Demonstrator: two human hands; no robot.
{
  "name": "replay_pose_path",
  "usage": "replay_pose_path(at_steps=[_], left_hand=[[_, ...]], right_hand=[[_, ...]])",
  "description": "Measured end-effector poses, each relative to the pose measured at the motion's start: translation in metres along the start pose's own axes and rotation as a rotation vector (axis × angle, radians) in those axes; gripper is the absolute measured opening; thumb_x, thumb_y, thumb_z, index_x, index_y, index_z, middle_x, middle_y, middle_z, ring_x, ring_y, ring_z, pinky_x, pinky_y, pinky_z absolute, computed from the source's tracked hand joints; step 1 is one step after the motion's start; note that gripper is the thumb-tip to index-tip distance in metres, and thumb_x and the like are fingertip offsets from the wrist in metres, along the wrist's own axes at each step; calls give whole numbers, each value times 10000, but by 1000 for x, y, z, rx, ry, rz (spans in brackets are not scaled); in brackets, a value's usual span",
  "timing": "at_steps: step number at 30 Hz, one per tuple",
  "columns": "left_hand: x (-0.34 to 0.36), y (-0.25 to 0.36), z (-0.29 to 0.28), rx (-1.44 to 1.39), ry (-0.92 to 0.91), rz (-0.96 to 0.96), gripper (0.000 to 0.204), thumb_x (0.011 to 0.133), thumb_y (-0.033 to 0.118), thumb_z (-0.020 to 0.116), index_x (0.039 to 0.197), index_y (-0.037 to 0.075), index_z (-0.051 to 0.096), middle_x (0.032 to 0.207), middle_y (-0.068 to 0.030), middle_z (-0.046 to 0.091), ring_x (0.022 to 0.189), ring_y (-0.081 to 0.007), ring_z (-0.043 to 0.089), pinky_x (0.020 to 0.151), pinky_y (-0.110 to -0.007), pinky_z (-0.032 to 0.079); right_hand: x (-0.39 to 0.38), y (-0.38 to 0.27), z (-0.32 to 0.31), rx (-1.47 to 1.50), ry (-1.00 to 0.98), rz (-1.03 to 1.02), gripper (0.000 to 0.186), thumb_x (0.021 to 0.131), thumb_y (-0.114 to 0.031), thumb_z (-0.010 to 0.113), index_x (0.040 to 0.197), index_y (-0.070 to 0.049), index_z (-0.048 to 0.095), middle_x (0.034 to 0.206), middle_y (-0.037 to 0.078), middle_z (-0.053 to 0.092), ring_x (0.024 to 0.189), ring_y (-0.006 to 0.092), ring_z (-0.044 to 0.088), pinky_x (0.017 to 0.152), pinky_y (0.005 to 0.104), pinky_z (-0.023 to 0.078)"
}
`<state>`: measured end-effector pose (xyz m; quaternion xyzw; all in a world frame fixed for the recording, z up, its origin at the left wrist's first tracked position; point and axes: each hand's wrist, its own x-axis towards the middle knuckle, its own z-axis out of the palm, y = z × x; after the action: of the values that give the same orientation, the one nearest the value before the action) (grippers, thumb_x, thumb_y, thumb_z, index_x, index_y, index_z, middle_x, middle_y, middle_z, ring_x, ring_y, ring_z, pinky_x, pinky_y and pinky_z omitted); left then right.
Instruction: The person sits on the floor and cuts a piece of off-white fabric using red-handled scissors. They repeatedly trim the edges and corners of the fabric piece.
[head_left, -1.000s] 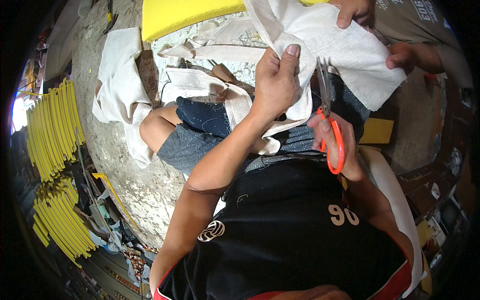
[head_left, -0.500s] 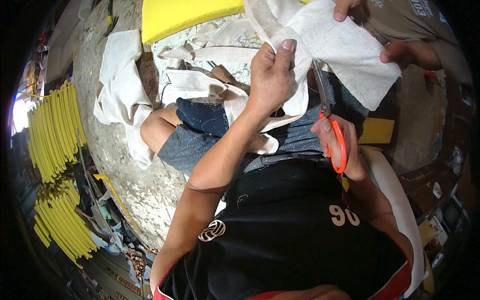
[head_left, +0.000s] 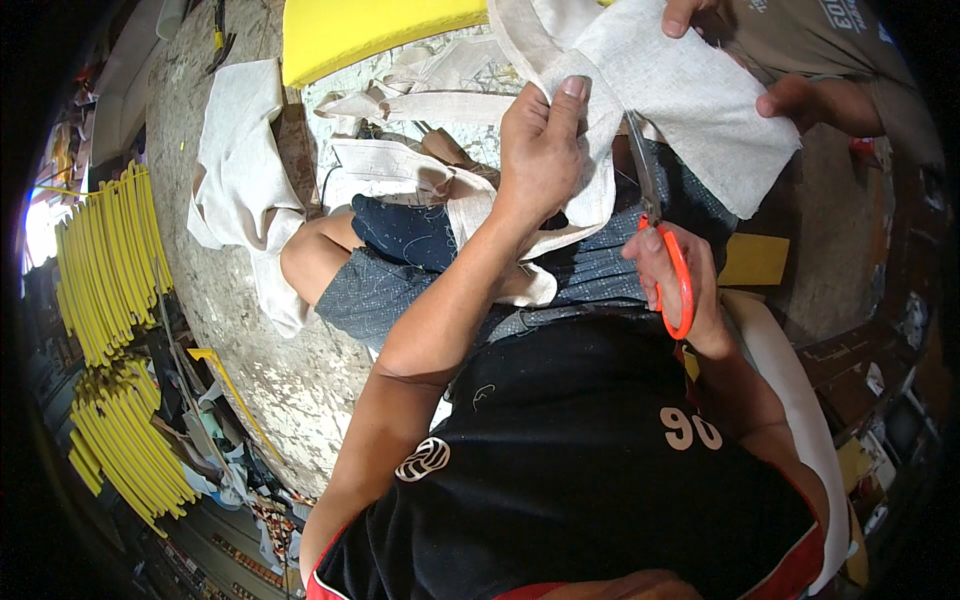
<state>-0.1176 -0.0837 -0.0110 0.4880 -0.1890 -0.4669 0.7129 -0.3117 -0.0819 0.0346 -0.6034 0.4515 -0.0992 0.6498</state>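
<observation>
My left hand (head_left: 545, 150) is closed on off-white fabric (head_left: 690, 115), its thumb on top. In my right hand (head_left: 680, 285) is a pair of scissors (head_left: 648, 185) with orange handles, my fingers wrapped round the grips. The blades point up and away from me, their tips at the fabric's edge just right of my left hand; how far they are apart is hard to see. Another person's hands (head_left: 785, 100) at the upper right hold the far right part of the same fabric. Its loose end hangs down over my lap.
A yellow foam-like slab (head_left: 380, 30) lies at the far side of the worn work surface (head_left: 240, 300). Cream cloth strips (head_left: 440, 108) are scattered before it, and a white cloth (head_left: 240, 150) drapes at the left. Rows of yellow strips (head_left: 115, 265) stand farther left.
Almost nothing differs. The scissors have shifted up very slightly at the fabric's edge; both my hands keep their holds.
</observation>
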Motion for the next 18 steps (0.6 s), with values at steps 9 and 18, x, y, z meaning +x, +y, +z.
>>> replay_pose_path(at_steps=[9,18], left_hand=[[-1,4,-4,5,-7,-51,221,1021,240,527,939,44,588,693,69,496,575,-21,392,492,-199,318],[1,-2,-6,18,5,-25,219,1020,230,527,949,33,592,707,66,508,589,-21,398,500,-198,322]], right_hand=[[2,-3,1,-3,-1,44,518,954,-474,568,807,17,641,492,-30,441,420,44,421,402,227,307],[3,-4,2,-26,-1,50,520,956,-464,568,813,30,643,496,-25,447,425,42,412,413,230,308]])
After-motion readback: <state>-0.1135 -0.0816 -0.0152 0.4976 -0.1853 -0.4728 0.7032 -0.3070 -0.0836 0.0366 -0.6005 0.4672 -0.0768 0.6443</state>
